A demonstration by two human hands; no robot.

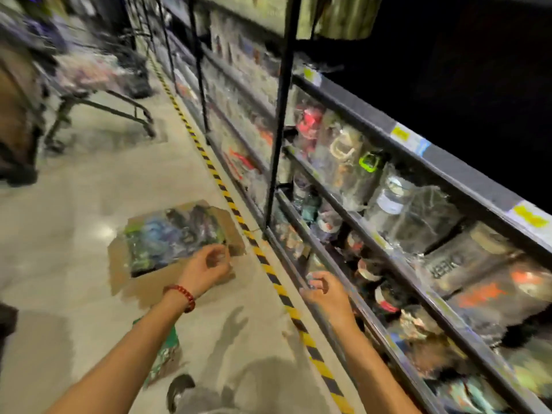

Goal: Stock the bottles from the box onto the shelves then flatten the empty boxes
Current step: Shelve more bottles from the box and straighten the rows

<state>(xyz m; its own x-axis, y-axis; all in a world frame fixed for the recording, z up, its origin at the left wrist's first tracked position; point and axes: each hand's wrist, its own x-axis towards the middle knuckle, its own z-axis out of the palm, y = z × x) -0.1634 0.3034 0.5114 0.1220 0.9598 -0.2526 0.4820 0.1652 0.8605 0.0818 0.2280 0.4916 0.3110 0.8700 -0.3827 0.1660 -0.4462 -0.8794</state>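
Yellow-and-black hazard tape (239,218) is striping a pale grey floor (74,189) beside a brown cardboard box (143,282), red beads (182,294) circling the left wrist.

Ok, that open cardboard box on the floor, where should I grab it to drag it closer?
Probably take the near flap of the cardboard box from above: it lies folded out flat toward you, just below the left hand, while wrapped bottles fill the inside.

one open box (179,243) (bottles inside blurred), two hands
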